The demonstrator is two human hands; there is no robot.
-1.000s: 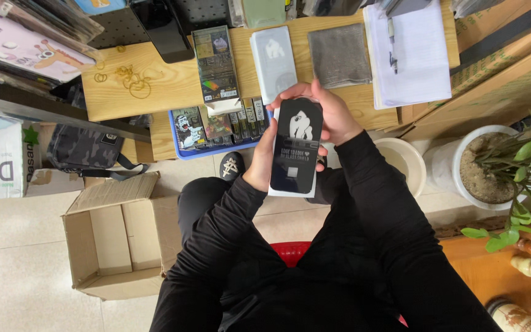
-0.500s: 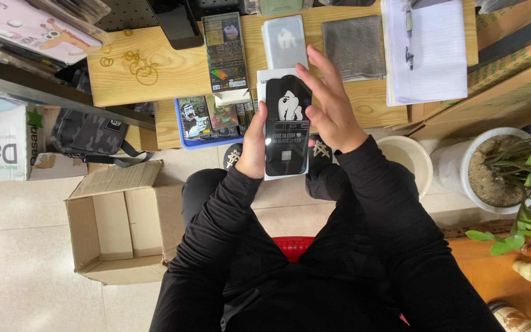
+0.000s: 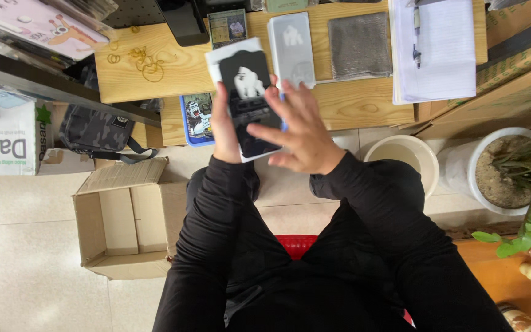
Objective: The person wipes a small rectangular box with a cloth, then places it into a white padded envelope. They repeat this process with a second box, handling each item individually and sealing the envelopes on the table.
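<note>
A person in black sleeves sits over a pale tiled floor. An open cardboard box [image 3: 124, 215] lies at 9 o'clock. At centre, the left hand [image 3: 225, 132] grips the left edge of a black phone case [image 3: 250, 101] with a white figure, its fingers closed around it. The right hand [image 3: 299, 126] lies over the case's lower right, fingers spread and flat. The case hovers above the wooden tabletop [image 3: 351, 104]. At 12 o'clock, a similar grey case [image 3: 291, 46] rests beside a grey cloth [image 3: 359, 37].
</note>
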